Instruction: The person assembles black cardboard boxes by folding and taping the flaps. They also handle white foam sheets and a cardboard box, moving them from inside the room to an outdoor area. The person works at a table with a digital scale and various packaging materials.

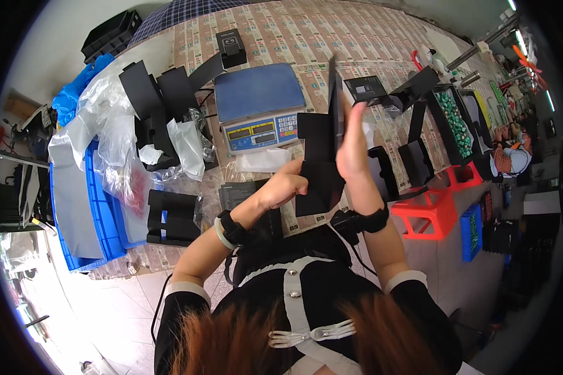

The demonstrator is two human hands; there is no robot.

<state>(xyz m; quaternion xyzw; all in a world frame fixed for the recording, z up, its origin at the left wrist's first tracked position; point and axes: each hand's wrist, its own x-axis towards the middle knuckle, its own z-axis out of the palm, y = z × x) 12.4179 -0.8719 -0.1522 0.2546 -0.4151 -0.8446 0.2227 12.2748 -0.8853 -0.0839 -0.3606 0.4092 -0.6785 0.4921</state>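
A black cardboard box (319, 187), partly unfolded with its flaps up, is between my hands over the table's front edge. My left hand (285, 187) is closed at the box's left side, its fingers curled against the card; part of the grip is hidden. Flat and upright, my right hand (355, 147) lies along the outside of a tall raised panel (336, 106), fingers stretched and together. Just beyond the box stands a weighing scale (256, 94) with a blue platform. A white paper-like packet (264, 160) lies in front of the scale.
Open black boxes stand left (162, 94) and right (416, 159). A closed black box (231, 48) sits behind the scale. Clear plastic bags (116, 137) spill over a blue crate (97, 206). Red stools (426, 214) and a bin of green pieces (455, 122) are right; another person (512, 159) sits beyond.
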